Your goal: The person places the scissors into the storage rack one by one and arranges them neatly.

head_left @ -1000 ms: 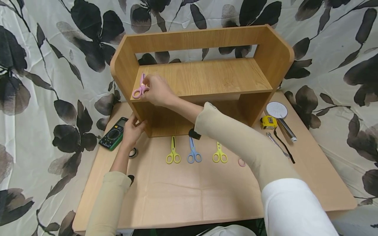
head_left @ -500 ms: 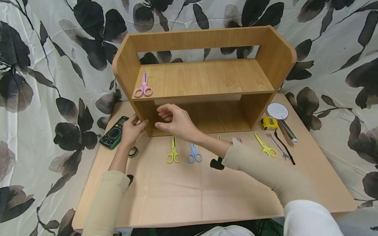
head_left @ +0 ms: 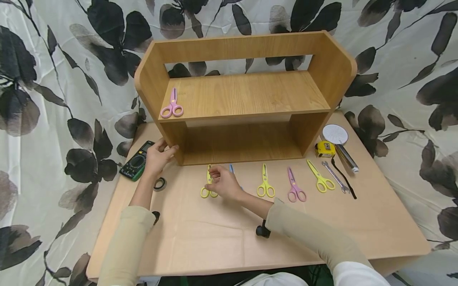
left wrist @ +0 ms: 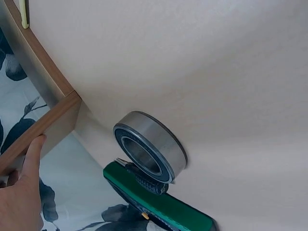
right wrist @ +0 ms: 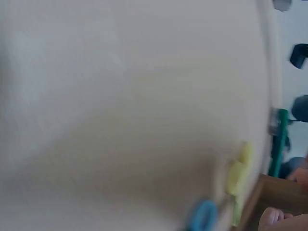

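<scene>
A wooden shelf (head_left: 247, 93) stands at the back of the table. Pink scissors (head_left: 172, 105) lie at the left end of its upper board. My left hand (head_left: 158, 155) clasps the bottom front corner of the shelf's left side panel (left wrist: 43, 126), thumb on the front edge. Down on the table, my right hand (head_left: 221, 184) has its fingers loosely curled over yellow scissors (head_left: 208, 183), which lie flat. It covers most of the blue scissors (head_left: 231, 168). The right wrist view is blurred; the yellow scissors (right wrist: 238, 177) and a blue handle (right wrist: 202, 214) show there.
Yellow scissors (head_left: 265, 182), pink scissors (head_left: 295, 187) and another yellow pair (head_left: 320, 178) lie in a row to the right. Beyond them are a wrench (head_left: 336, 177), tape measure (head_left: 325, 148) and round mirror (head_left: 335, 134). A multimeter (head_left: 137, 161) and steel ring (left wrist: 149, 151) sit by my left hand.
My right hand let go of the pink scissors on the upper board and came down to the table over the leftmost yellow scissors. The left hand has stayed on the shelf.
</scene>
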Motion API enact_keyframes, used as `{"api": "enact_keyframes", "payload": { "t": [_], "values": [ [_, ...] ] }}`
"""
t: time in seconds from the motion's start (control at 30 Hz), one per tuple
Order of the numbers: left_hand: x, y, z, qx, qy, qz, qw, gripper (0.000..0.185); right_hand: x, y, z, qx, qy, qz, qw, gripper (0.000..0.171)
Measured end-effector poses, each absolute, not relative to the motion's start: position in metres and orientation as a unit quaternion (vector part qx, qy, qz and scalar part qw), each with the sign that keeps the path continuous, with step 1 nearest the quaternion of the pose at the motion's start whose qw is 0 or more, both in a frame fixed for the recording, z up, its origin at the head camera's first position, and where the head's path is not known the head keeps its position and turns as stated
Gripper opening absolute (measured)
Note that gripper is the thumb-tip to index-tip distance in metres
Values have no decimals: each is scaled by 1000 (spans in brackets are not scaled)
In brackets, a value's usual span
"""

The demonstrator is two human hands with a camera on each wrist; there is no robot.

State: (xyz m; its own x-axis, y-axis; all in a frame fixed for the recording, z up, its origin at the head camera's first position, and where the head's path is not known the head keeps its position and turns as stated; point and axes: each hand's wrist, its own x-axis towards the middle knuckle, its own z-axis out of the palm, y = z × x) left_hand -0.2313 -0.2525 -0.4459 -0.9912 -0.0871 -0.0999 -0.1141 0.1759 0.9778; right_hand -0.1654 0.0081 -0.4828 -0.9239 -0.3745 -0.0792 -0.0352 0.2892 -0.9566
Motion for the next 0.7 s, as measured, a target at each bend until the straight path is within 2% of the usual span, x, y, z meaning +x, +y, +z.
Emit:
{"api": "enact_keyframes", "payload": {
  "t": [0.3, 0.7],
  "values": [
    [-223, -246, -430, -73, 762, 643, 25, 70, -158, 2, -517, -106, 819, -546, 141, 65],
    [-224, -247, -434, -72, 760, 645, 24, 70, -155, -4, -525, -105, 848, -508, 104, 65]
  ]
}}
